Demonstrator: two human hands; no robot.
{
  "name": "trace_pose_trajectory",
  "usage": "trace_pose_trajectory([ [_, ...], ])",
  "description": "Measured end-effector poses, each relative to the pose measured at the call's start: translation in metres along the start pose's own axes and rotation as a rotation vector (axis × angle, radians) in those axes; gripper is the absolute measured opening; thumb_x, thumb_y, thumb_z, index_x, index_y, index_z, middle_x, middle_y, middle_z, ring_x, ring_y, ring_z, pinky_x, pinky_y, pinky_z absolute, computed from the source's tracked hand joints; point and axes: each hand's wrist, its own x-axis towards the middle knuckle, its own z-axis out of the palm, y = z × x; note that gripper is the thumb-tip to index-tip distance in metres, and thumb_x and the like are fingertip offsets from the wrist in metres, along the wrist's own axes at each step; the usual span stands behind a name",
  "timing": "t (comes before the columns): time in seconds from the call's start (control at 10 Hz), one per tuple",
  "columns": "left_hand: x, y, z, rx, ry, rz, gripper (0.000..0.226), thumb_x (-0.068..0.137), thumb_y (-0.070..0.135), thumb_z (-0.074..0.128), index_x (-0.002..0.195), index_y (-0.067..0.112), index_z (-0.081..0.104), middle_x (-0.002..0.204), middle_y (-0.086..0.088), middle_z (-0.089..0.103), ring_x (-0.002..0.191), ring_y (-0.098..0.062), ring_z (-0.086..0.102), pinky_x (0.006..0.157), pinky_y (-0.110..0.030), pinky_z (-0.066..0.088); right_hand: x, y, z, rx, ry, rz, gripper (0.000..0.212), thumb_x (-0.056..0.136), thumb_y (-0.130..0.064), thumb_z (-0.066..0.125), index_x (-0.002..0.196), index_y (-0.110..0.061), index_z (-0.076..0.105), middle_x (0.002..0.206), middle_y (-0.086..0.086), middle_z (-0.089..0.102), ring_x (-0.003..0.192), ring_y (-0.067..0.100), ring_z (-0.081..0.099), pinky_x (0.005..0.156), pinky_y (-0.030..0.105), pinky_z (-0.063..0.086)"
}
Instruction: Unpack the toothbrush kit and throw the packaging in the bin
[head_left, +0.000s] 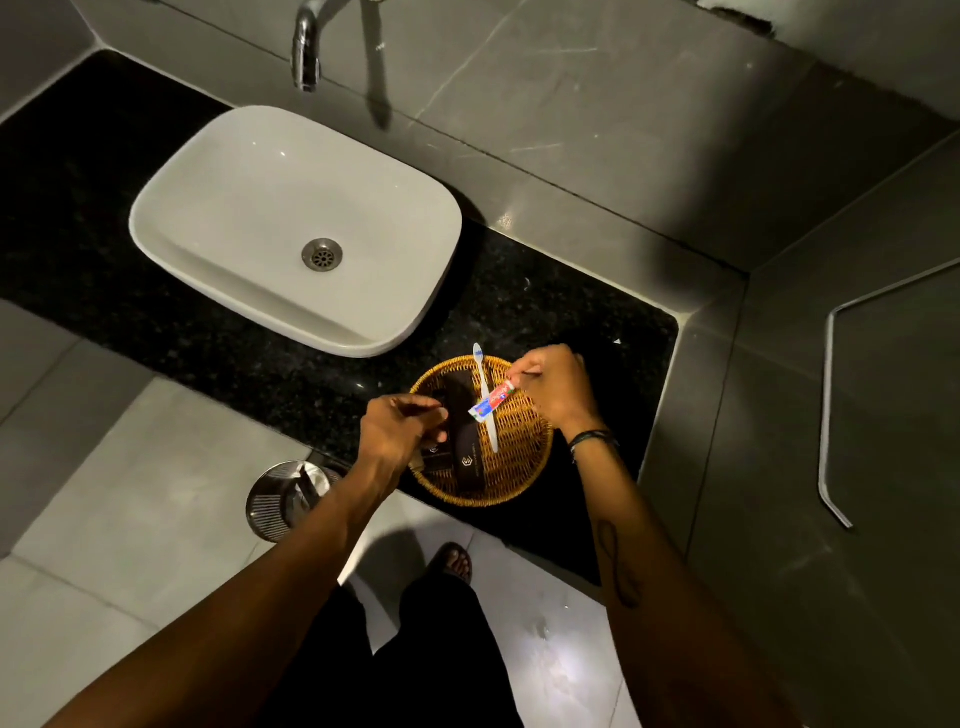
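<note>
Toothpaste tube (491, 400) pinched by right hand (556, 384) fingers; left hand (397, 428) fingers grip dark packaging (465, 421).

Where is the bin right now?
In the head view the bin stands on the floor at lower left, just below the counter edge, beside the left hand and the wicker basket.

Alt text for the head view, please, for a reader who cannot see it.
Over a wicker basket on a black counter, the right hand holds a small toothpaste tube above a white toothbrush, while the left hand grips dark packaging. A white basin sits beyond; a metal bin stands below.
</note>
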Motion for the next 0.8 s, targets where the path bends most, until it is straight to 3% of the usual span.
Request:
trace_pose_trajectory([
  [0.1, -0.002, -0.004, -0.007, 0.024, 0.012, 0.017, 0.017, 0.088, 0.004, 0.078, 0.104, -0.003, 0.076, 0.097, -0.021, 0.080, 0.065, -0.024, 0.073, 0.064, -0.029, 0.064, 0.021, -0.007, 0.004, -0.406, -0.032, -0.073, 0.019, 0.094, -0.015, 0.062, 0.091, -0.023, 0.080, 0.103, 0.003, 0.079, 0.101, 0.028, 0.074, 0.090, 0.043, 0.062],
  [0.2, -0.002, -0.008, -0.016, -0.013, 0.028, -0.003, 0.019, 0.089, 0.003, 0.077, 0.106, -0.006, 0.075, 0.100, -0.024, 0.078, 0.077, -0.034, 0.072, 0.078, -0.042, 0.064, 0.036, -0.015, 0.021, -0.671, -0.101, -0.151, 0.023, 0.099, -0.016, 0.054, 0.113, -0.014, 0.073, 0.119, 0.015, 0.072, 0.115, 0.038, 0.069, 0.095, 0.044, 0.056],
  [0.3, 0.001, -0.011, -0.024, -0.025, 0.048, -0.007, 0.009, 0.089, 0.002, 0.076, 0.098, -0.001, 0.076, 0.100, -0.026, 0.078, 0.083, -0.036, 0.072, 0.083, -0.046, 0.062, 0.045, -0.017, 0.033, -0.798, -0.151, -0.190, 0.030, 0.103, -0.014, 0.047, 0.125, -0.010, 0.068, 0.129, 0.019, 0.068, 0.121, 0.041, 0.067, 0.096, 0.045, 0.054],
  [0.4, 0.003, -0.013, -0.032, -0.068, 0.045, -0.031, 0.007, 0.090, 0.003, 0.076, 0.096, 0.001, 0.076, 0.092, -0.020, 0.079, 0.072, -0.027, 0.073, 0.068, -0.034, 0.062, 0.049, -0.014, 0.041, -0.845, -0.178, -0.191, 0.034, 0.104, -0.013, 0.044, 0.129, -0.010, 0.067, 0.133, 0.019, 0.067, 0.123, 0.040, 0.066, 0.098, 0.045, 0.054],
  [0.5, 0.005, -0.014, -0.039, -0.119, 0.051, -0.055, 0.004, 0.092, 0.004, 0.073, 0.091, 0.005, 0.076, 0.078, -0.009, 0.080, 0.060, -0.020, 0.073, 0.064, -0.031, 0.062, 0.046, -0.012, 0.045, -0.840, -0.189, -0.184, 0.034, 0.105, -0.013, 0.042, 0.127, -0.009, 0.068, 0.129, 0.019, 0.068, 0.121, 0.039, 0.067, 0.097, 0.045, 0.054],
  [0.6, 0.007, -0.013, -0.043, -0.151, 0.040, -0.061, 0.009, 0.095, 0.004, 0.069, 0.088, 0.007, 0.074, 0.077, -0.008, 0.080, 0.062, -0.022, 0.072, 0.071, -0.035, 0.061, 0.043, -0.010, 0.045, -0.823, -0.159, -0.175, 0.030, 0.104, -0.012, 0.045, 0.120, -0.008, 0.069, 0.124, 0.020, 0.070, 0.117, 0.040, 0.069, 0.094, 0.045, 0.056],
  [0.7, 0.002, -0.007, -0.044, -0.117, 0.028, -0.034, 0.011, 0.095, 0.004, 0.069, 0.086, 0.008, 0.074, 0.073, -0.006, 0.080, 0.060, -0.020, 0.072, 0.069, -0.034, 0.059, 0.034, -0.016, 0.037, -0.767, -0.120, -0.145, 0.024, 0.102, -0.013, 0.048, 0.112, -0.010, 0.070, 0.120, 0.019, 0.071, 0.114, 0.040, 0.068, 0.092, 0.045, 0.055],
  [0.8, 0.002, -0.002, -0.039, -0.002, 0.051, 0.053, 0.011, 0.094, 0.007, 0.071, 0.088, 0.013, 0.077, 0.092, -0.017, 0.081, 0.077, -0.031, 0.077, 0.069, -0.034, 0.060, 0.030, -0.019, 0.036, -0.681, -0.046, -0.118, 0.019, 0.101, -0.020, 0.054, 0.107, -0.013, 0.071, 0.115, 0.017, 0.072, 0.111, 0.039, 0.069, 0.089, 0.044, 0.056],
])
